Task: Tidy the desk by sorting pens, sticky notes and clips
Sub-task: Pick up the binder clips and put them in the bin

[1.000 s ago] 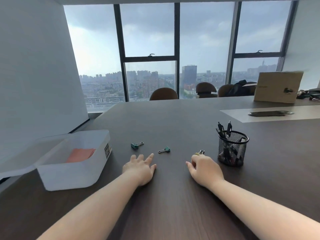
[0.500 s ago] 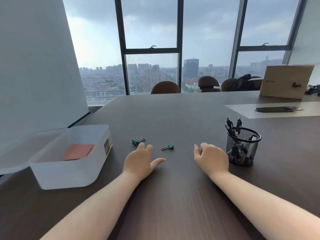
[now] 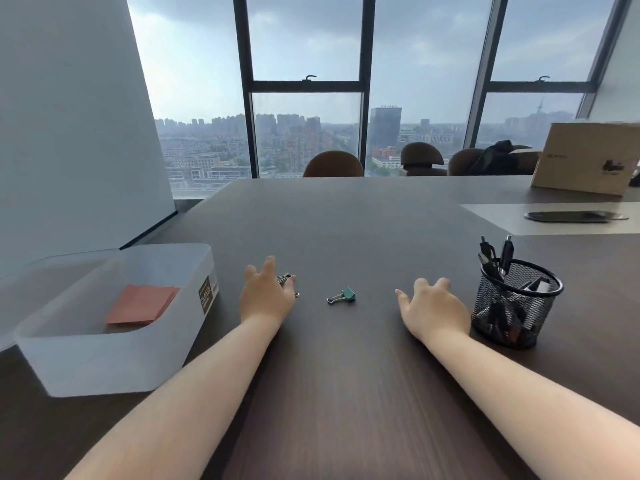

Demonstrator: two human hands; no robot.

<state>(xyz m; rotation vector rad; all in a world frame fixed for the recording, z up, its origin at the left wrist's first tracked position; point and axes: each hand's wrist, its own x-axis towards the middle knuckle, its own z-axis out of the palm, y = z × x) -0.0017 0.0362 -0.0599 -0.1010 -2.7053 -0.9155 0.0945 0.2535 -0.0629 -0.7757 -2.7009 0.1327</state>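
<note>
Our left hand [image 3: 268, 296] lay over one binder clip [image 3: 286, 280] on the dark table [image 3: 346, 393]; we could not tell if it had a grip yet. Our right hand [image 3: 433, 308] was spread open, holding nothing. A green clip [image 3: 343, 295] sat between them. We thought the clips were small, light, hard and slippery, so pinching the wire loops would work best.

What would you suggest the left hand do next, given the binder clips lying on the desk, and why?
Probably close the left hand on the binder clip at its fingertips. Its fingers already reach over that clip, though a firm grip cannot be confirmed. The green binder clip lies loose between the hands, and the right hand rests open beside the mesh pen cup, so it could follow.
</note>
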